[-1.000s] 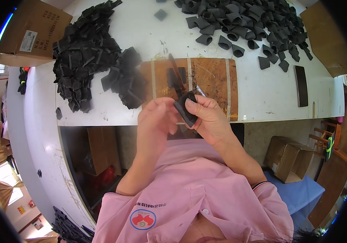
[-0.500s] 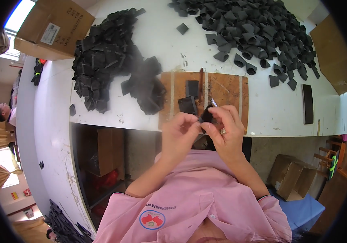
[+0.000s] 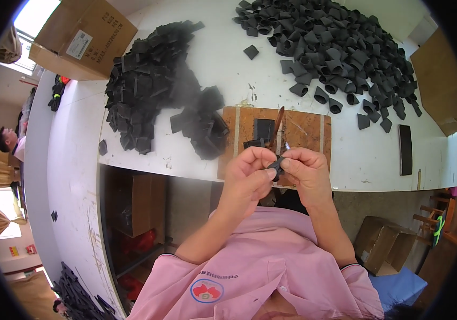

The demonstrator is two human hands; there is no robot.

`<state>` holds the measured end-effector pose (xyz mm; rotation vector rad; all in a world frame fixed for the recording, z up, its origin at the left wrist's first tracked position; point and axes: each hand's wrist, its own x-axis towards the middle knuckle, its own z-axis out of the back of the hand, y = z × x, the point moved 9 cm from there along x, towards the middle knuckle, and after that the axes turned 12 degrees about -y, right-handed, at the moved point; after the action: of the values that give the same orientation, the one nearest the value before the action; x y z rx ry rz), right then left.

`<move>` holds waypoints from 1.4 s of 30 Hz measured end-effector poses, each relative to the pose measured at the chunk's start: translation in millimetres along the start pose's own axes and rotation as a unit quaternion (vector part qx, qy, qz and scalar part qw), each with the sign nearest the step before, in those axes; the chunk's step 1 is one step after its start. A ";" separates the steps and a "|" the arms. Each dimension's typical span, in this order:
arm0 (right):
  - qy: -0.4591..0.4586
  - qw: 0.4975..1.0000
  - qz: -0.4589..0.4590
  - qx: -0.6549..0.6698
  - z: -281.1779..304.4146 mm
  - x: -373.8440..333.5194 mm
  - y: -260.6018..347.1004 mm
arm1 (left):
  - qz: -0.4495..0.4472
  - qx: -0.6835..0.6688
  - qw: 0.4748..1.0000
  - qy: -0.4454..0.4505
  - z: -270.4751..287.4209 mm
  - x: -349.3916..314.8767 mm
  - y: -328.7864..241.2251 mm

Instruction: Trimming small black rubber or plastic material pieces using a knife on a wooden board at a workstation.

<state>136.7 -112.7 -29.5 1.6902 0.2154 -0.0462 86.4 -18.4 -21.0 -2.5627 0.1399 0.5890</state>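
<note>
Over the table's near edge, a small black fabric piece [image 3: 276, 167] is pinched between both my hands. My left hand [image 3: 247, 178] is closed, its thumb and fingers gripping the piece's left side. From the right, the thumb and fingertips of my right hand [image 3: 309, 172] press on it too. Fingers cover much of the piece, so its full shape is hidden. Just beyond lies a brown wooden board [image 3: 308, 125], bearing a flat black square [image 3: 263, 129] and a second one partly hidden by my left hand. A slim brown stick-like tool [image 3: 278, 128] lies beside them.
A heap of flat black pieces [image 3: 137, 90] spreads at left; a large pile of black tube-shaped pieces [image 3: 335, 53] covers the far right. A dark phone-like slab [image 3: 405, 149] lies at right. Cardboard boxes [image 3: 87, 40] flank the table. Another person [image 3: 10, 141] is far left.
My hands have drawn closer together around the black piece, which now sits more bunched between the fingertips. The view has shifted slightly, and my left hand covers more of the nearer flat square.
</note>
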 end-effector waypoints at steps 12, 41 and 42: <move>0.177 0.982 0.021 0.069 -49.9 9.4 98.5 | -0.002 -0.127 0.986 0.106 -59.1 2.0 -52.5; -0.051 0.766 0.589 -0.252 -46.7 -15.9 140.7 | -0.358 0.044 0.932 -0.017 -39.8 0.5 -88.1; -0.051 0.767 0.588 -0.252 -46.7 -14.6 137.1 | -0.368 0.067 0.927 -0.024 -38.7 -1.9 -87.6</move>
<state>141.2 -84.1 113.2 1.0249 -0.8743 0.7933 117.5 38.4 49.5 -2.2255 -0.7426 0.3245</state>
